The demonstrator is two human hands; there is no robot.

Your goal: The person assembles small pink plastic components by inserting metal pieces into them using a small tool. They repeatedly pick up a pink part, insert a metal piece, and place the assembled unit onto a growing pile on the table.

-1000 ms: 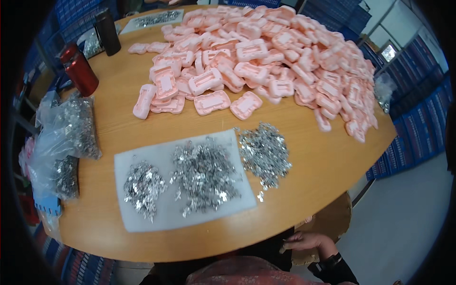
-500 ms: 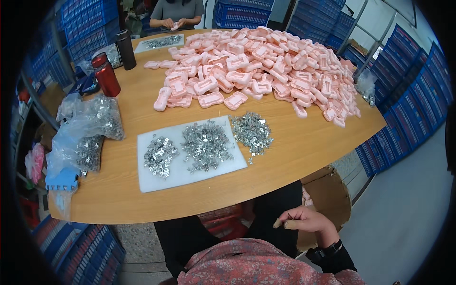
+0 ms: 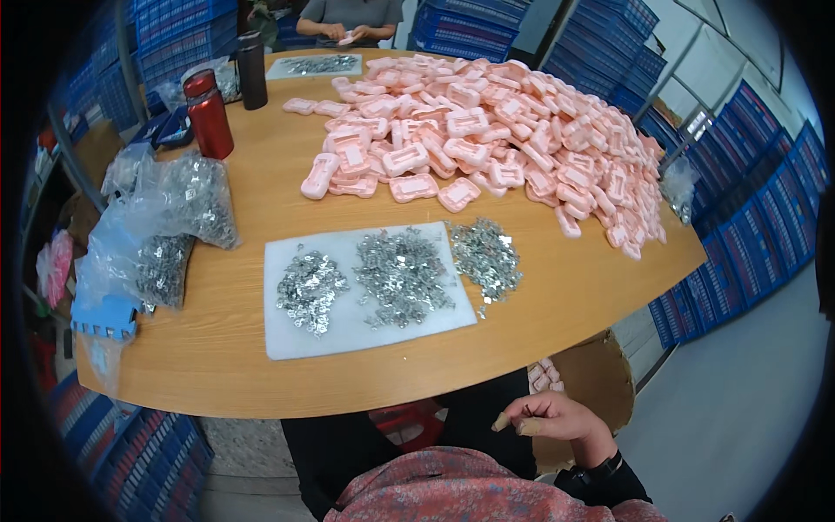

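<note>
My right hand [image 3: 557, 416] hovers above my lap, below the table's near edge. Its thumb and forefinger wear tan coverings at the tips and stand slightly apart, with nothing visible between them. The other fingers are loosely curled and partly hidden. My left hand is out of view. On the table ahead, a white foam mat [image 3: 348, 344] carries two heaps of small shiny metal pieces, a smaller heap [image 3: 311, 291] and a larger heap [image 3: 403, 277]. Another metal heap [image 3: 487, 257] lies by the mat's right edge. Beyond it rises a large pile of pink plastic shells [image 3: 487, 130].
Plastic bags of metal pieces [image 3: 196, 204], a blue foam piece [image 3: 106, 317], a red bottle [image 3: 209, 117] and a dark bottle [image 3: 252, 74] stand at left. A cardboard box [image 3: 600, 383] holds pink shells at my right. Across the table a person [image 3: 348, 22] handles a pink piece.
The view has shifted, so the table's things appear farther right. My right hand stays over my lap in nearly the same pose, and more pink shells show in the cardboard box.
</note>
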